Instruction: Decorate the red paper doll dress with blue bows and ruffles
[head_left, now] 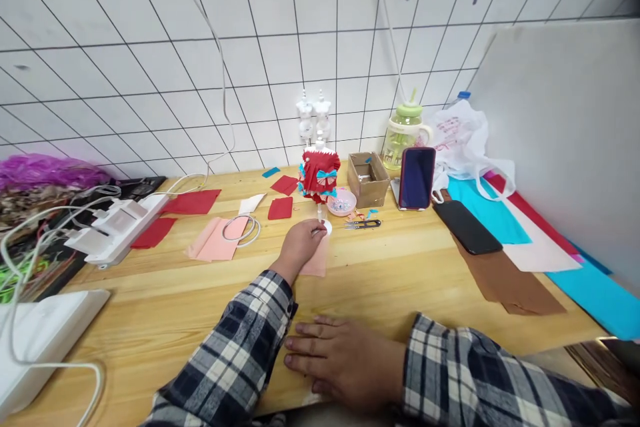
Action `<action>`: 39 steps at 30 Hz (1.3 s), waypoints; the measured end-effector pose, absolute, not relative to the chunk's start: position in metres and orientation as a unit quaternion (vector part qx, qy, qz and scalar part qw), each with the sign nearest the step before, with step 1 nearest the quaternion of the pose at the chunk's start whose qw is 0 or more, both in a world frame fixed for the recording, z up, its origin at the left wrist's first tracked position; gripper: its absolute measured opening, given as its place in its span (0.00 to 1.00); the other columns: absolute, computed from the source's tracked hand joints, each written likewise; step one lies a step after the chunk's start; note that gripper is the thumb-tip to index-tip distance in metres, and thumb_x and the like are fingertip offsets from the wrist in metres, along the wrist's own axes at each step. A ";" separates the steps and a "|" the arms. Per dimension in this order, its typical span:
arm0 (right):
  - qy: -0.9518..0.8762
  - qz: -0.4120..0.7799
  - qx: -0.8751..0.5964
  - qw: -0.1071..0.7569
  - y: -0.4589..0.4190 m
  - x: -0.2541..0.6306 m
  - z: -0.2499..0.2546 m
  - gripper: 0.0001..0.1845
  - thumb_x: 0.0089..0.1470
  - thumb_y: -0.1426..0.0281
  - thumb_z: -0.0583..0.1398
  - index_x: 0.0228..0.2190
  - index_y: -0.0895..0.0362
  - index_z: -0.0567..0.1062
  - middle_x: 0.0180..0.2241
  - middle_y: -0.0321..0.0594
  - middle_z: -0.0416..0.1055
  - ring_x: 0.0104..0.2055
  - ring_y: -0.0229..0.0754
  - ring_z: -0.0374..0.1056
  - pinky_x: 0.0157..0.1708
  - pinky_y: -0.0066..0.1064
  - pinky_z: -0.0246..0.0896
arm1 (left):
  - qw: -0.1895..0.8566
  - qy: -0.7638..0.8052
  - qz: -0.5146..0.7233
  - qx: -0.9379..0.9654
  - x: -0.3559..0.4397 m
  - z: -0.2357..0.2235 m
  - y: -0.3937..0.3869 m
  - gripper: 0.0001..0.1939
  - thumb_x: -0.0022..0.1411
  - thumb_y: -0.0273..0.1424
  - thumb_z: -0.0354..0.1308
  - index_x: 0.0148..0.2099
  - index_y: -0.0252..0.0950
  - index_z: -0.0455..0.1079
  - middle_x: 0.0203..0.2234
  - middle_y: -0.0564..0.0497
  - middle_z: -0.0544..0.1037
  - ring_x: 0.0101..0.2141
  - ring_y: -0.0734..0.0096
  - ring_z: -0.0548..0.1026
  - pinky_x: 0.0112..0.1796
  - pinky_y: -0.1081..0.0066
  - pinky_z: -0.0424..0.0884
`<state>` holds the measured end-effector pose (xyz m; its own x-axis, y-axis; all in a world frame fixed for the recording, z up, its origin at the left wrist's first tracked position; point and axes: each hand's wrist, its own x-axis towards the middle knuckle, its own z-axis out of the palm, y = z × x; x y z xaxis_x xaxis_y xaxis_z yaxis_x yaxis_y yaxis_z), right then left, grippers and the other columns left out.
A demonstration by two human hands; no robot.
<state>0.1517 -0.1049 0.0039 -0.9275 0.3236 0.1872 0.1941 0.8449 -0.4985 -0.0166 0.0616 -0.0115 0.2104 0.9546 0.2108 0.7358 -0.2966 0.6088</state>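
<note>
Bright, even indoor light fills the view, whitest on the tiled wall (270, 13), and seems to come from above. Shadows are soft, gathering faintly under the right hand (353, 360) on the tabletop (400, 293). The upper right corner falls dark. Wide-angle distortion slants and stretches the wall's grid lines toward the sides. Focus is fair overall, though fine detail softens, and the beads in the pink bowl (351, 208) blur together.
</note>
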 end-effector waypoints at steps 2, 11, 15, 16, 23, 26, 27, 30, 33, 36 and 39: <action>-0.952 0.237 -0.133 0.143 -0.098 0.150 -0.003 0.27 0.64 0.64 0.49 0.62 0.57 0.58 0.61 0.40 0.59 0.66 0.41 0.49 0.66 0.37 0.40 | 0.176 0.573 0.281 0.749 -0.025 -0.010 0.061 0.09 0.59 0.33 0.56 0.39 0.42 0.77 0.43 0.50 0.80 0.43 0.61 0.77 0.44 0.66 0.69; -0.959 0.111 -0.159 0.207 -0.063 0.158 -0.011 0.14 0.62 0.72 0.52 0.45 0.54 0.74 0.36 0.37 0.79 0.41 0.38 0.72 0.41 0.28 0.65 | 0.129 0.593 0.288 0.741 -0.036 -0.007 0.056 0.09 0.59 0.33 0.56 0.38 0.40 0.77 0.39 0.49 0.81 0.40 0.61 0.76 0.42 0.66 0.69; -0.813 0.102 -0.468 0.331 0.012 0.181 0.026 0.12 0.62 0.66 0.54 0.38 0.53 0.77 0.33 0.38 0.78 0.33 0.37 0.72 0.32 0.28 0.62 | 0.105 0.574 0.302 0.754 -0.033 -0.008 0.057 0.08 0.58 0.33 0.57 0.37 0.40 0.77 0.36 0.49 0.80 0.39 0.61 0.75 0.43 0.64 0.68; -0.782 0.095 -0.500 0.359 0.033 0.186 0.035 0.11 0.60 0.65 0.56 0.38 0.53 0.78 0.35 0.38 0.77 0.34 0.38 0.71 0.33 0.28 0.61 | 0.104 0.571 0.305 0.755 -0.032 -0.009 0.058 0.08 0.58 0.33 0.57 0.37 0.40 0.77 0.35 0.49 0.80 0.39 0.61 0.75 0.43 0.64 0.68; -0.788 -0.002 -0.536 0.302 0.108 0.179 0.034 0.11 0.59 0.67 0.57 0.38 0.50 0.81 0.35 0.41 0.76 0.39 0.43 0.65 0.36 0.32 0.56 | 0.111 0.577 0.373 0.718 -0.033 -0.011 0.055 0.07 0.57 0.32 0.59 0.35 0.40 0.79 0.46 0.46 0.75 0.48 0.59 0.72 0.50 0.59 0.66; -0.788 -0.025 -0.542 0.291 0.105 0.175 0.020 0.14 0.59 0.69 0.56 0.43 0.50 0.79 0.37 0.42 0.75 0.39 0.43 0.65 0.36 0.32 0.56 | 0.136 0.573 0.416 0.694 -0.031 -0.009 0.050 0.09 0.59 0.34 0.57 0.37 0.41 0.79 0.47 0.46 0.74 0.49 0.60 0.71 0.51 0.59 0.65; -0.786 -0.027 -0.540 0.299 0.103 0.176 0.017 0.14 0.60 0.69 0.55 0.44 0.50 0.79 0.37 0.43 0.75 0.39 0.44 0.65 0.36 0.32 0.57 | 0.151 0.570 0.426 0.686 -0.031 -0.008 0.048 0.09 0.60 0.35 0.57 0.37 0.41 0.79 0.47 0.46 0.74 0.49 0.61 0.71 0.51 0.59 0.65; -0.787 -0.023 -0.503 0.357 0.092 0.175 0.014 0.15 0.62 0.67 0.53 0.43 0.53 0.78 0.37 0.43 0.75 0.39 0.44 0.66 0.38 0.33 0.59 | 0.186 0.576 0.448 0.657 -0.029 -0.004 0.046 0.09 0.59 0.35 0.58 0.37 0.42 0.79 0.48 0.47 0.74 0.50 0.60 0.70 0.53 0.58 0.64; -0.806 -0.013 -0.429 0.408 0.077 0.167 0.015 0.13 0.62 0.66 0.54 0.39 0.54 0.78 0.36 0.42 0.76 0.39 0.42 0.67 0.40 0.33 0.60 | 0.199 0.597 0.466 0.622 -0.029 -0.001 0.043 0.10 0.60 0.36 0.58 0.38 0.42 0.79 0.51 0.47 0.72 0.53 0.58 0.67 0.56 0.55 0.60; -0.832 -0.014 -0.367 0.416 0.064 0.153 0.015 0.11 0.61 0.66 0.55 0.37 0.54 0.78 0.35 0.41 0.76 0.38 0.41 0.68 0.41 0.32 0.60 | 0.235 0.599 0.490 0.588 -0.030 0.002 0.039 0.13 0.62 0.38 0.54 0.41 0.41 0.79 0.56 0.46 0.69 0.57 0.57 0.64 0.58 0.55 0.57; -0.839 -0.023 -0.347 0.418 0.057 0.145 0.014 0.10 0.61 0.67 0.56 0.38 0.54 0.77 0.37 0.40 0.77 0.39 0.40 0.68 0.41 0.32 0.60 | 0.270 0.586 0.514 0.565 -0.029 0.004 0.032 0.14 0.64 0.37 0.53 0.43 0.40 0.78 0.59 0.46 0.65 0.59 0.58 0.61 0.59 0.57 0.55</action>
<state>0.1449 0.0571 0.0136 -0.4092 0.5636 0.7176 0.6020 0.7578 -0.2519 -0.0294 0.0323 0.0035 -0.2162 0.9398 0.2647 0.3847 -0.1671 0.9078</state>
